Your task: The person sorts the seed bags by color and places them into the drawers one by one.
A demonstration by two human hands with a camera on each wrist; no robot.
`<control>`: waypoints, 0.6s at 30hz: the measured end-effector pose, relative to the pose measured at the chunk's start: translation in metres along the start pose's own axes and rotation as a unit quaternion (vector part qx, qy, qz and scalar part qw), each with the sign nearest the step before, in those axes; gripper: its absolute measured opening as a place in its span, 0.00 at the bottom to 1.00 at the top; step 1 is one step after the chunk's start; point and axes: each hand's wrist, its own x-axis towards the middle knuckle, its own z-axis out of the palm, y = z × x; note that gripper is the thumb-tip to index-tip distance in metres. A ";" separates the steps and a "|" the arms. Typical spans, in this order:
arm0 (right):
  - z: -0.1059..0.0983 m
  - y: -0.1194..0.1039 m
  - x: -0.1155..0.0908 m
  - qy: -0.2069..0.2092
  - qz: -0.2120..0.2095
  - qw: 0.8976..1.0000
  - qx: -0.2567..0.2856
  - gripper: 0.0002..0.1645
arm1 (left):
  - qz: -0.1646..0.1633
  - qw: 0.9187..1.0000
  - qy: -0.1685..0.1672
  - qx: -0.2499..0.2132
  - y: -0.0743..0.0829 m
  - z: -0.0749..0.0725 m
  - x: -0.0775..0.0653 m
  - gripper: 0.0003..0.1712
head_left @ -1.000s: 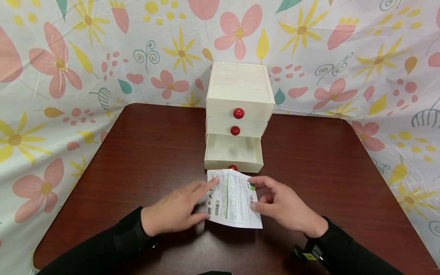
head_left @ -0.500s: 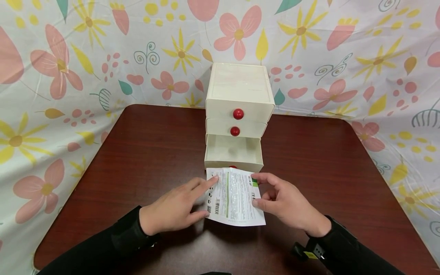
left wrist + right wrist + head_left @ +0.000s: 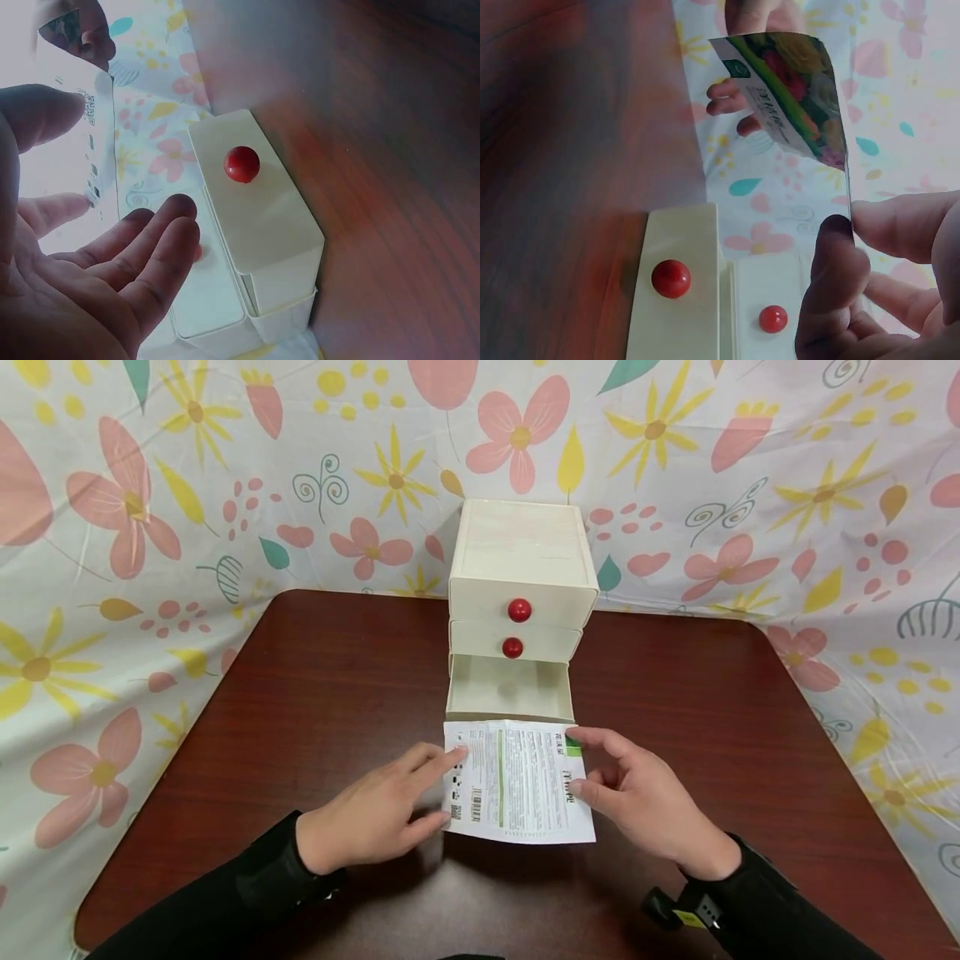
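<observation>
A seed packet (image 3: pixel 517 785), white and printed on its back with green stripes and a barcode, is held face-up over the table in the head view. Flower pictures cover its other side, seen in the right wrist view. My right hand (image 3: pixel 652 802) pinches its right edge between thumb and fingertips. At the left edge, my left hand (image 3: pixel 382 810) touches the printed face with thumb and index finger, while the remaining fingers extend loosely in the left wrist view. Just beyond the packet, the pulled-out bottom drawer (image 3: pixel 510 689) shows a bare inside; its red knob (image 3: pixel 242 164) appears in the left wrist view.
The cream drawer cabinet (image 3: pixel 525 547) stands at the table's back, its two upper drawers closed, with red knobs. A dark wooden table (image 3: pixel 300 693) spreads around it. Behind hangs a flower-patterned cloth (image 3: pixel 300 468).
My right hand has moved to the right and slightly away from me. The seed packet has swung flatter and more face-on, its far edge now covering the bottom drawer's front. My left hand barely shifts left.
</observation>
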 end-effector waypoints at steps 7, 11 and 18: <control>-0.003 0.003 -0.001 0.016 -0.034 0.999 0.010 0.19 | 0.001 1.000 0.022 0.004 -0.006 -0.002 -0.001 0.38; -0.006 0.005 -0.003 0.034 -0.056 0.998 0.012 0.19 | 0.005 1.000 0.025 0.005 -0.008 -0.003 -0.001 0.39; -0.011 0.004 -0.006 0.064 -0.086 0.994 0.036 0.20 | 0.017 0.999 0.034 -0.002 -0.010 -0.006 -0.001 0.42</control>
